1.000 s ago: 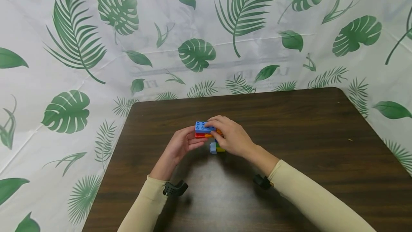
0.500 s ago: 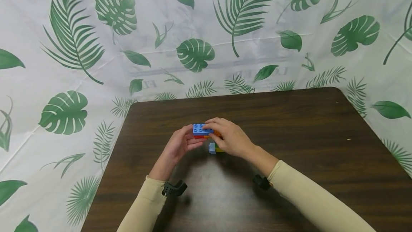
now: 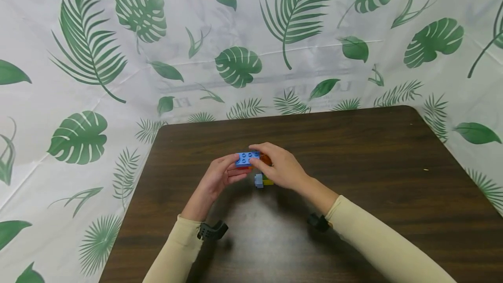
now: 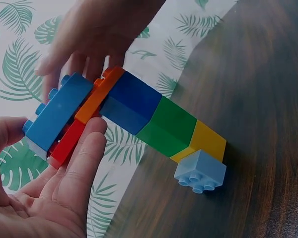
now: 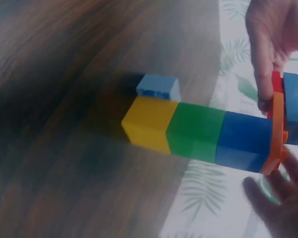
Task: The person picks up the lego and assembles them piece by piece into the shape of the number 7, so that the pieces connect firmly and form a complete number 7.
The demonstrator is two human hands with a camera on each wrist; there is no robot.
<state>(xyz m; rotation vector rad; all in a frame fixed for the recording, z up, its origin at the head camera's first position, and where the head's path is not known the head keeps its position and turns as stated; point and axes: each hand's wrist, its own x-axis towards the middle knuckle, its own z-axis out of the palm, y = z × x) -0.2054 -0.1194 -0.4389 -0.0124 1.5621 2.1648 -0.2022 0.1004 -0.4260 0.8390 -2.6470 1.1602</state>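
Fingers of two hands, seven toy bricks, three blue, one table

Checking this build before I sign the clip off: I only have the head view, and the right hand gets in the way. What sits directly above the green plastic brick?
Observer: The left wrist view shows a dark blue plastic brick there.

Operator: Is the studded blue plastic brick on top pressed flush?

Observer: It doesn't look so; in the left wrist view a gap shows between it and the flat red plastic brick below.

Operator: And how many studs has the light blue plastic brick near the base?

Observer: Four are visible in the left wrist view.
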